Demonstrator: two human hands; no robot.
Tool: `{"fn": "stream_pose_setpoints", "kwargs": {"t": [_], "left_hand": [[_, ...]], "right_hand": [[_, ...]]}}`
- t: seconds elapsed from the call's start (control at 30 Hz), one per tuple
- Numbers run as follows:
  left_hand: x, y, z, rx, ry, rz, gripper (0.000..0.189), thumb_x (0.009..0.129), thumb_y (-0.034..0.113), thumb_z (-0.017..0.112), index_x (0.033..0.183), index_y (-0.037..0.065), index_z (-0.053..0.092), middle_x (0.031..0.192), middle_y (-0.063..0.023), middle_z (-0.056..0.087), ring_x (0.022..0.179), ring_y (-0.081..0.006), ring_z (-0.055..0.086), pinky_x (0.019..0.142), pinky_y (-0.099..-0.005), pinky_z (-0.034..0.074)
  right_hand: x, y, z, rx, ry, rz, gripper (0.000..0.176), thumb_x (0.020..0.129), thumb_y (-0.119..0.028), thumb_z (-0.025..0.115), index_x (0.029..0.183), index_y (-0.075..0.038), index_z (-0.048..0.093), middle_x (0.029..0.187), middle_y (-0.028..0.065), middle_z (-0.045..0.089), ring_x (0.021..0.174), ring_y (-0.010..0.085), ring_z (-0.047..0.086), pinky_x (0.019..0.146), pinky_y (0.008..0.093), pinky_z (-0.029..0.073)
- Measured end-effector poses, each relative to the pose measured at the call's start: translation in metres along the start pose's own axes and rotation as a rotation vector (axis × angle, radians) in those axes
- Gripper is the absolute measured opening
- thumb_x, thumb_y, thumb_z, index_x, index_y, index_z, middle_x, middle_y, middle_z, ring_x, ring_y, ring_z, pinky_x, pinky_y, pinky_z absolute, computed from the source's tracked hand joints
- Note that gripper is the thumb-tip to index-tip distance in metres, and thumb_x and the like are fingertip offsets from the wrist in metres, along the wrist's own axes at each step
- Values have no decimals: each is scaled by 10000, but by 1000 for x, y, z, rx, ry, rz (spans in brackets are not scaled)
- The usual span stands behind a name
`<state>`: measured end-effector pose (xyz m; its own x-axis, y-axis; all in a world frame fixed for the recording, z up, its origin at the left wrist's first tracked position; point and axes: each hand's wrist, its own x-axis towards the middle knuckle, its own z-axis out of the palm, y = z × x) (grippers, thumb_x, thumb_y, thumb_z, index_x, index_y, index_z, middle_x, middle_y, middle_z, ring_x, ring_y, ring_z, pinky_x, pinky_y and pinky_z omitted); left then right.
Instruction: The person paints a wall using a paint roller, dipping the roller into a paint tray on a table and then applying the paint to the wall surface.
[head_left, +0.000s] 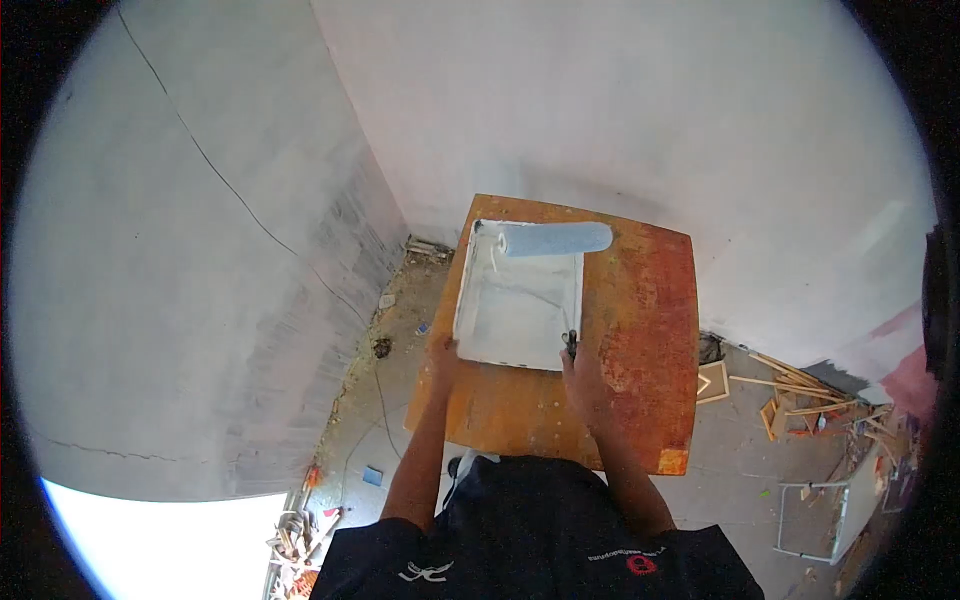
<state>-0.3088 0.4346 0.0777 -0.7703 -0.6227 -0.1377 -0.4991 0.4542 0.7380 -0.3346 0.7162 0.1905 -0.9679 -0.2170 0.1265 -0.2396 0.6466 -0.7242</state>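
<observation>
A white paint tray point(510, 325), its inside coated with white paint, lies on a worn orange-brown wooden tabletop point(640, 330). Across the tray's far end rests a paint roller point(555, 239) with a pale blue-white sleeve, which sticks out past the tray's right rim. My right hand point(583, 378) is closed around the roller's dark handle point(570, 342) at the tray's near right corner. At the near left corner, my left hand point(443, 355) grips the tray's edge; its fingertips are hard to make out.
Whitewashed walls meet in a corner beyond the table, with a long crack point(215, 168) in the left wall point(200, 300). Wood scraps point(800, 385) and a metal frame point(812, 520) lie on the floor at right. More debris point(295, 545) lies at lower left, and a thin cable point(383, 405) crosses the floor.
</observation>
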Motion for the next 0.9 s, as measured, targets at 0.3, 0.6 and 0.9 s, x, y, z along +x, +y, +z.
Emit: {"fn": "stream_pose_setpoints", "kwargs": {"t": [0.3, 0.6, 0.9], "left_hand": [[-111, 12, 51, -596, -242, -138, 211, 815, 144, 594, 937, 39, 457, 804, -51, 514, 666, -147, 514, 543, -282, 456], [-78, 20, 31, -672, -315, -109, 126, 830, 75, 553, 880, 27, 448, 718, -61, 508, 616, -140, 537, 485, -279, 459], [-57, 6, 42, -470, -409, -114, 132, 818, 47, 527, 900, 17, 428, 759, -95, 523, 637, -189, 578, 538, -313, 519]], "right_hand": [[-22, 7, 15, -260, -272, 72, 294, 880, -241, 488, 898, 51, 457, 678, 224, 568, 648, 390, 580, 561, 480, 444], [4, 0, 40, -299, -231, 64, 253, 876, -209, 484, 919, 37, 448, 695, 223, 576, 674, 388, 595, 589, 473, 479], [34, -3, 48, -331, -240, 88, 243, 867, -212, 497, 911, 22, 443, 705, 210, 584, 695, 369, 605, 585, 454, 493]]}}
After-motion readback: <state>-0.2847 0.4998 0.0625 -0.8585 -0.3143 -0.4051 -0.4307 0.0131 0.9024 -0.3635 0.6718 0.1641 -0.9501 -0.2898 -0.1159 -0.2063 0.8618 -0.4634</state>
